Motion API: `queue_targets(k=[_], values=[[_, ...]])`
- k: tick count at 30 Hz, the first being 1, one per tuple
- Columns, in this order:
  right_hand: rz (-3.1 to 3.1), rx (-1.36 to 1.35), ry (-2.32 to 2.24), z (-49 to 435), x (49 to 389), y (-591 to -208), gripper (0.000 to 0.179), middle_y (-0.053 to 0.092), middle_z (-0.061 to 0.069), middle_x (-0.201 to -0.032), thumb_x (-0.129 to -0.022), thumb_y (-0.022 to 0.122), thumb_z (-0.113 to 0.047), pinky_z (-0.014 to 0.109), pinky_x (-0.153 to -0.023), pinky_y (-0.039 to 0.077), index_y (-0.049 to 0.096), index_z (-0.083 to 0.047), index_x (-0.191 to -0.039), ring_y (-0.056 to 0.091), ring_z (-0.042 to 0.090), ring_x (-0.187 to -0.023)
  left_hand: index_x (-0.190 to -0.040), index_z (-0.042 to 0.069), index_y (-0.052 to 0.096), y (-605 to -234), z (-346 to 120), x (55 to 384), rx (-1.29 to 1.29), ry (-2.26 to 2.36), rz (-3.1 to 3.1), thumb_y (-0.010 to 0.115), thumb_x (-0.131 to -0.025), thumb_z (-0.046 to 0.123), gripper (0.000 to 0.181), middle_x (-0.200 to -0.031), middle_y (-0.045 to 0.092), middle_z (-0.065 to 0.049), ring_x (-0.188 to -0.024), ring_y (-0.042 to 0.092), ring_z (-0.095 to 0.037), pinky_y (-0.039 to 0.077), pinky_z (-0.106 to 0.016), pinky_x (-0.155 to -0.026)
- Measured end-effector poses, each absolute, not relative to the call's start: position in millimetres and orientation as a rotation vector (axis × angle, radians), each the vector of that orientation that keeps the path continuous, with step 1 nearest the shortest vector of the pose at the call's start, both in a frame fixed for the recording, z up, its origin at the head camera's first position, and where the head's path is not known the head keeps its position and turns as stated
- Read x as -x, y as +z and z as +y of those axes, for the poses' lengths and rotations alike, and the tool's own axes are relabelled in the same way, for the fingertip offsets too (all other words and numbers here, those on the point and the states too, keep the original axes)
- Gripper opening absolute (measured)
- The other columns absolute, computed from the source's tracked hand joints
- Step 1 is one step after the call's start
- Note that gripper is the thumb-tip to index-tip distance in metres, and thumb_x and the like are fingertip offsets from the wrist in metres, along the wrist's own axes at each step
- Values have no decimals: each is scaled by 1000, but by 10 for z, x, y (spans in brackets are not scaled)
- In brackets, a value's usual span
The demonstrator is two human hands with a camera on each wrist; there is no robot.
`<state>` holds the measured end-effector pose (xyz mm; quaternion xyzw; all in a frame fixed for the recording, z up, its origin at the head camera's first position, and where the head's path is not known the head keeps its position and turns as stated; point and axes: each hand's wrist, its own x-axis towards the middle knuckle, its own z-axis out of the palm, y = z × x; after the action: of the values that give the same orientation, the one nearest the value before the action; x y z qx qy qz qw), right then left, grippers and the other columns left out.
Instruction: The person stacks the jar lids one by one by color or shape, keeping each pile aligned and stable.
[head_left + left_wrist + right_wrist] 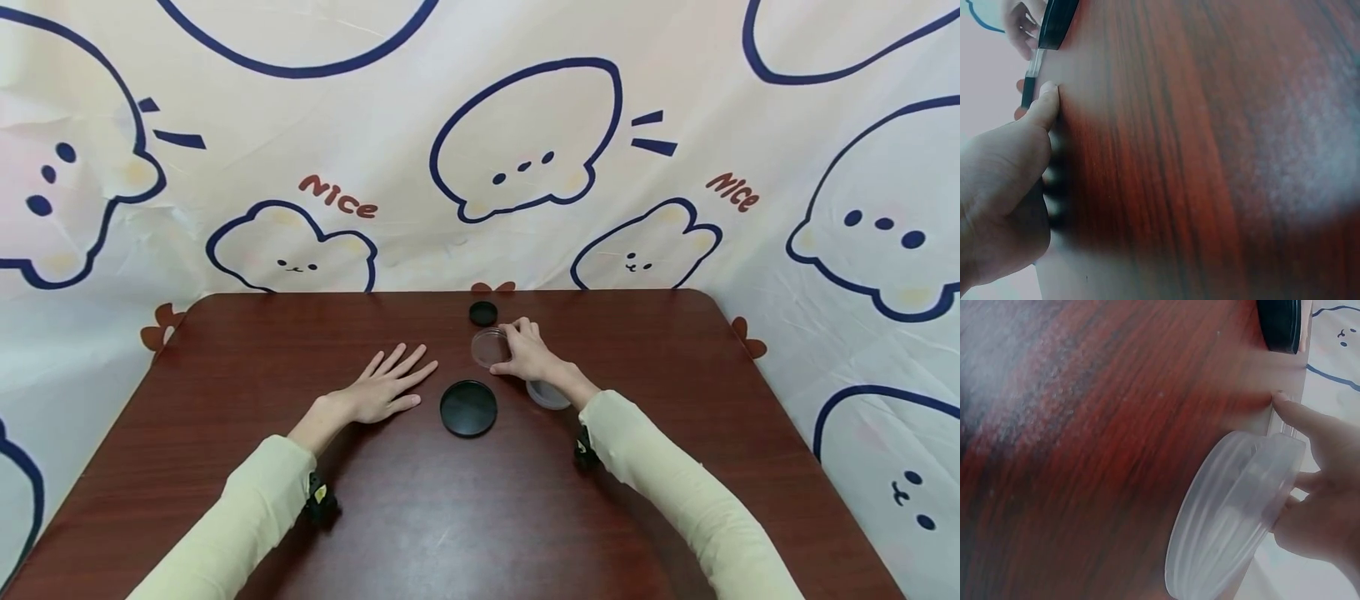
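Right grip (529,353) holding clear dish (487,348), glossy brown table (660,358), cartoon-printed cloth (397,125) behind

One large black dish (468,408), one small black dish (483,313), one clear dish (487,348) and one frosted ribbed dish (1229,512) make four; one left hand (382,392) and one right hand (527,352) make two; there are two wrist cameras (321,502) (583,450), two sleeves (247,492) (667,475) and one wooden table (450,517)
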<state>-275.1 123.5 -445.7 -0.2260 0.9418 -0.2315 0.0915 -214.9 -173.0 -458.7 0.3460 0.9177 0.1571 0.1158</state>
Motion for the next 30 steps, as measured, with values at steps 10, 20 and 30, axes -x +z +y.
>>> queue_targets(k=[10,20,30], values=[[2737,637,-800,1329,2740,-4445,76,33,26,-136,-84,77,-21,46,-99,37,37,5,-143,31,38,-124,-154,12,25,-4613,-1726,2128,-1015,465,2694,46,-103,29,58,-160,8,-19,-143,2,-44,2,-64,-108],[2790,582,-911,1526,2628,-4441,76,35,27,-134,-82,79,-18,47,-93,39,40,5,-142,31,39,-119,-155,15,23,-4701,-1752,2162,-1061,548,2692,42,-104,35,58,-160,7,-17,-143,1,-45,0,-65,-107],[2814,610,-1019,1757,2483,-4251,76,39,29,-130,-80,80,-15,47,-85,41,42,8,-141,36,40,-115,-154,11,26,-4608,-1720,2148,-1035,488,2706,46,-103,29,57,-159,10,-20,-143,3,-46,3,-65,-108]])
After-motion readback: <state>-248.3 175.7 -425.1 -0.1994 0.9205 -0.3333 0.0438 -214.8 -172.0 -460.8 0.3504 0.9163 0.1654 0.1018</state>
